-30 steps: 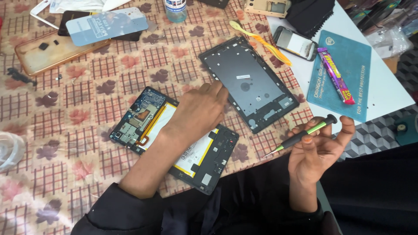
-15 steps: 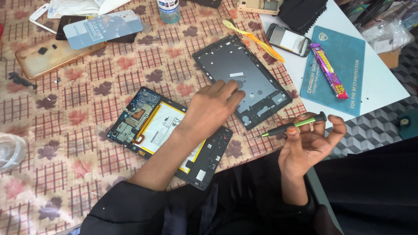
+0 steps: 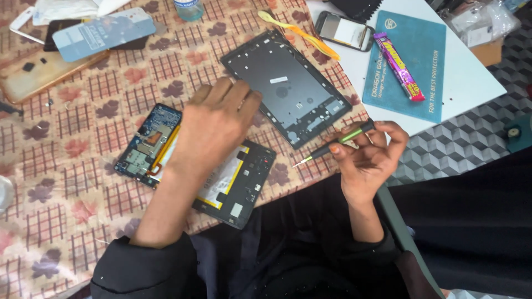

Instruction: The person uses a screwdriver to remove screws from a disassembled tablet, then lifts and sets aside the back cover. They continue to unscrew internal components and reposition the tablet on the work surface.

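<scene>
An opened tablet (image 3: 233, 182) lies on the patterned tablecloth, its blue circuit board at the left end and its white battery in the middle. My left hand (image 3: 213, 124) rests flat across it, fingers spread and reaching toward the dark back cover (image 3: 288, 88) that lies just beyond. My right hand (image 3: 368, 158) hovers off the table's near edge and pinches a thin green and black screwdriver (image 3: 335, 143), whose metal tip points left toward the tablet.
A smartphone (image 3: 343, 30) and a yellow pry tool (image 3: 299, 33) lie behind the back cover. On the white surface sit a teal mat (image 3: 410, 61), a pink candy bar (image 3: 398, 65) and a cardboard box with plastic bags (image 3: 482, 27). A wooden phone back (image 3: 39, 77) and a blue card (image 3: 105, 33) are far left.
My left hand has slid along the tablet toward the back cover. My right hand has turned the screwdriver and brought it a little nearer to the table.
</scene>
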